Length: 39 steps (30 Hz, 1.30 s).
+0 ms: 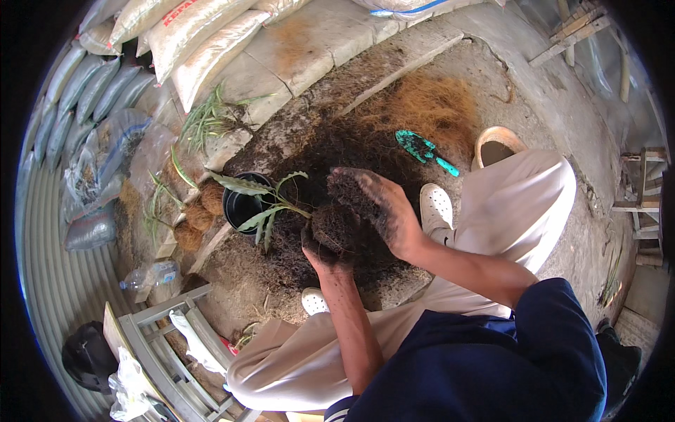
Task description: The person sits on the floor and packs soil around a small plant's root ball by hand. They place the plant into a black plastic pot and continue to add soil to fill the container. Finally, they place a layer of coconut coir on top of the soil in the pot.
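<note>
My left hand (326, 256) is wrapped from below around the dark root ball (335, 229) of a small leafy plant (266, 203), which lies on its side with its leaves towards the left. In my right hand (387, 211), cupped just to the right of the root ball, is a clump of dark soil (348, 191). Under the leaves stands a black plastic pot (240, 207); how much it holds cannot be told. Beneath both hands spreads a heap of dark soil (327, 153). A teal hand trowel (426, 152), smeared with soil, lies beyond my right hand.
Brown coir fibre (435, 108) and a clay pot (495, 147) are at the upper right. Several coir-wrapped root balls (198, 217) lie left of the black pot. Filled sacks (195, 39) are stacked upper left. A plastic bottle (153, 276) and a metal-framed rack (174, 348) are lower left.
</note>
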Each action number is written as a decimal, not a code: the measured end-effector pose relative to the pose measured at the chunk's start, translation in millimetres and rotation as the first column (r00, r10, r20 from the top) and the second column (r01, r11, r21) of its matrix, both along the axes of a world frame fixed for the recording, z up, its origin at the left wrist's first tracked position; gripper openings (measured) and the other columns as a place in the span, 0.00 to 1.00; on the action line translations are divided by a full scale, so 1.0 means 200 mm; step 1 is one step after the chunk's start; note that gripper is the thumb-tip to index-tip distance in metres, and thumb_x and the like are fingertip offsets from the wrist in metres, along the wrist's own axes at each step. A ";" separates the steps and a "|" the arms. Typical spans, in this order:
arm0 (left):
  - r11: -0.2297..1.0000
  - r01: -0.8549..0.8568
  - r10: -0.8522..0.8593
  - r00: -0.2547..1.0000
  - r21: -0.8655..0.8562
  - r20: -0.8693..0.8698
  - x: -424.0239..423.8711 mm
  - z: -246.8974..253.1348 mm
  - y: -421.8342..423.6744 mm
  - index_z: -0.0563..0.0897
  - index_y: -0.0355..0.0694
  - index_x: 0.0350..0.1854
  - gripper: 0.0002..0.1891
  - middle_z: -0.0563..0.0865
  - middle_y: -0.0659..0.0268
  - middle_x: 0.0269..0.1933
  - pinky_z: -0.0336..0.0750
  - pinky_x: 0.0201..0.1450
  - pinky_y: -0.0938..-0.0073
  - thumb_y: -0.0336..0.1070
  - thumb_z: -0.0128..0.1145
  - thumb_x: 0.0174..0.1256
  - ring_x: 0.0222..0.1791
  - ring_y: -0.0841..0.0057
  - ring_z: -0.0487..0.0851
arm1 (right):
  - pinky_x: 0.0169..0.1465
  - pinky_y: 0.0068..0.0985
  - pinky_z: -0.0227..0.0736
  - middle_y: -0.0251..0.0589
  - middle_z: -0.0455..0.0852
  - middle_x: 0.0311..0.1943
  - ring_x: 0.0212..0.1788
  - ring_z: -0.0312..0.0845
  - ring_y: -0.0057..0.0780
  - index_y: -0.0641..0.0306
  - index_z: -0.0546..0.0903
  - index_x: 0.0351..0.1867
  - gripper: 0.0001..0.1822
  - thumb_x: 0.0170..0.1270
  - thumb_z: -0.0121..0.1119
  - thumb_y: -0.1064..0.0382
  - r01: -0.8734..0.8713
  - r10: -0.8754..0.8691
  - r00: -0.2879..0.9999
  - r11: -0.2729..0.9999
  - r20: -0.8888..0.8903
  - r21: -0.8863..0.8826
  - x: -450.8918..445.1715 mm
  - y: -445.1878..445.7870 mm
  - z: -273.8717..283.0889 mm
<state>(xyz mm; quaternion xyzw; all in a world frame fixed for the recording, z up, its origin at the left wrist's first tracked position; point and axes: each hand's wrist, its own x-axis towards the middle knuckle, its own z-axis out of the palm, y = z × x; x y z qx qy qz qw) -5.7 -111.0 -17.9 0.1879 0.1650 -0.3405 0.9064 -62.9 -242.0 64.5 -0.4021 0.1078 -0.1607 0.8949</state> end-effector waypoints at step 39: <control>0.986 -0.064 0.098 0.970 -0.154 0.223 -0.03 -0.09 0.08 0.71 0.44 0.66 0.24 0.75 0.59 0.64 0.69 0.68 0.59 0.51 0.38 0.76 0.63 0.62 0.75 | 0.68 0.40 0.64 0.44 0.80 0.58 0.63 0.72 0.43 0.60 0.81 0.56 0.20 0.64 0.60 0.56 0.213 0.222 0.953 -0.016 0.204 -0.977 0.08 0.11 -0.18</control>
